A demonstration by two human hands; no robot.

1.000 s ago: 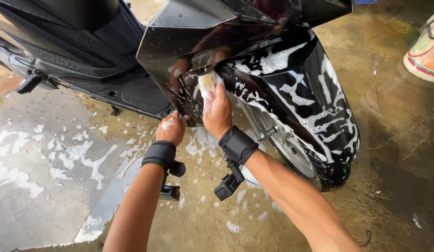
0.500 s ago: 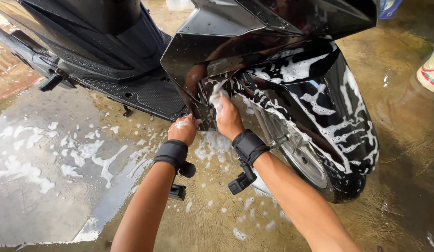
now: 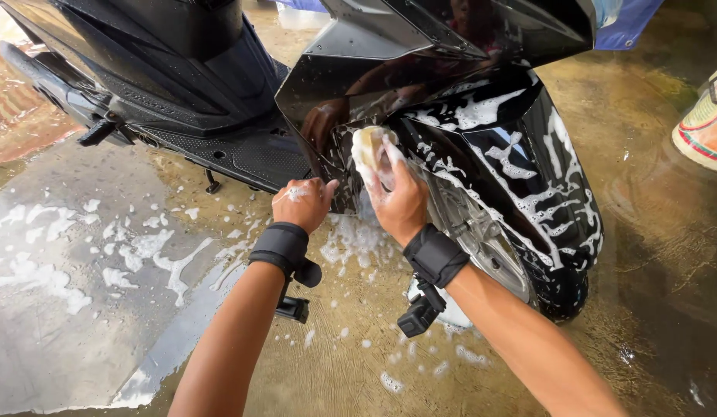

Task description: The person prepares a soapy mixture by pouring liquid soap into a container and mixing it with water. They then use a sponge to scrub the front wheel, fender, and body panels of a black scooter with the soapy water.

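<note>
Two bare forearms rise from the bottom edge of the frame, with no sleeves on either. The left hand (image 3: 301,202), at centre frame, carries flecks of white soap foam on its back, and a broad black strap (image 3: 279,247) wraps its wrist; a small black camera mount (image 3: 295,297) with a round knob hangs beneath it. The right hand (image 3: 399,202), just right of centre, wears a matching black wristband (image 3: 436,255) with a like black fitting (image 3: 419,313) dangling below.
</note>
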